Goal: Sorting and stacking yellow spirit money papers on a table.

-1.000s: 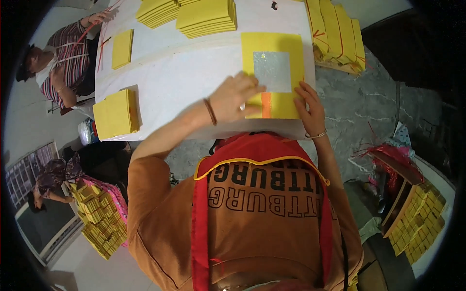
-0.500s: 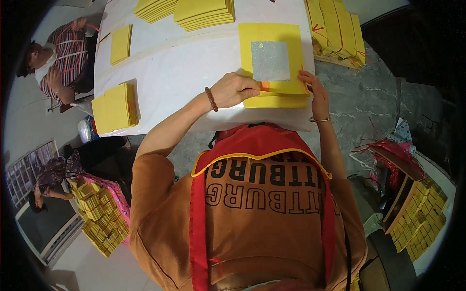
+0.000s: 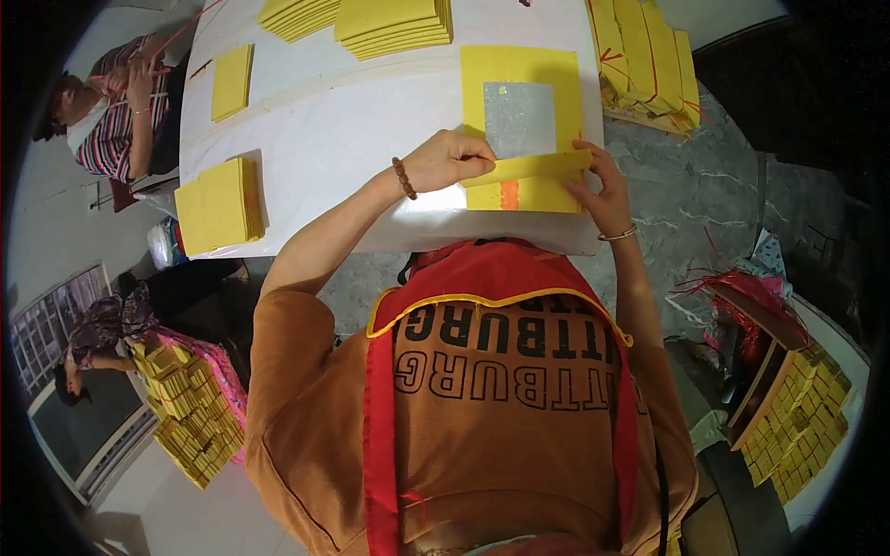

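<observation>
A yellow paper sheet with a silver square lies near the front edge of the white table. Its near edge stands raised in a narrow folded flap. My left hand pinches the left end of this flap between thumb and fingers. At the other end, my right hand grips the flap with its thumb below and fingers above. Beneath the flap, another yellow surface with an orange strip shows. Whether it belongs to the same sheet I cannot tell.
Yellow paper stacks sit on the table's left and far side. Tied yellow bundles stand beyond its right edge. A person in a striped top sits at left; another bends by a pile of yellow packets.
The near edge of the sheet has come up into a flap, baring the orange strip below it. My right hand's thumb has moved inward. The seated person's hands have come together.
</observation>
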